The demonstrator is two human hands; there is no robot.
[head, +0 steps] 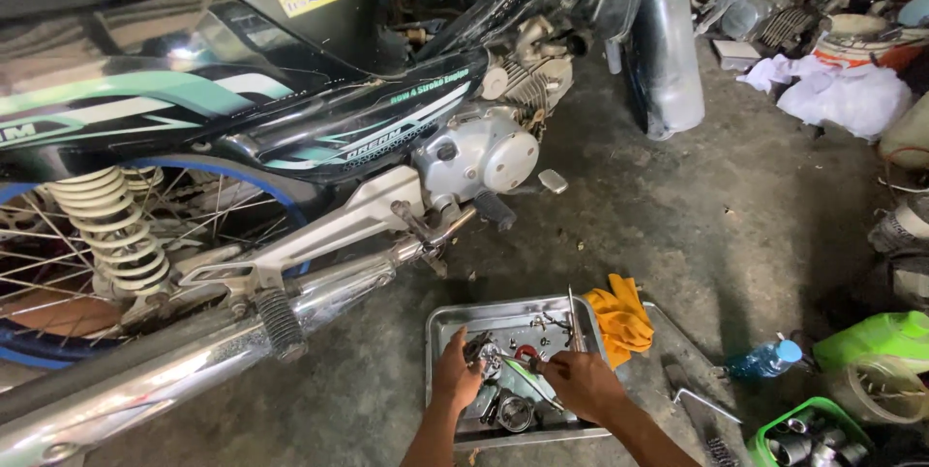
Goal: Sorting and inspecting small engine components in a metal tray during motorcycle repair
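rear wheel: far left of frame, cut off by the edge; spokes, blue rim and cream shock spring show, tyre mostly out of view.
exhaust pipe: chrome, runs from lower left up toward centre; tail end cut off at the bottom left corner.
motorcycle body: upper left, black and teal panels; top cropped, yellow sticker partly seen.
engine: upper centre, silver side cover clear; cylinder fins behind it half hidden by the fairing.
metal tray: lower centre, on the concrete floor; holds small parts, too cluttered to tell each one apart.
left hand: lower centre, over the tray's left half; grip closed around a small dark metal part, fingertips hidden behind it.
right hand: just right of the left hand, over the tray; grip pinched on a thin metal tool, its tip among the parts, kind unclear.
orange cloth: touching the tray's right rim.
water bottle: lower right, lying on the floor.
green containers: lower right corner, cut off; contents blurred.
white rag: upper right, clutter behind it hard to make out.
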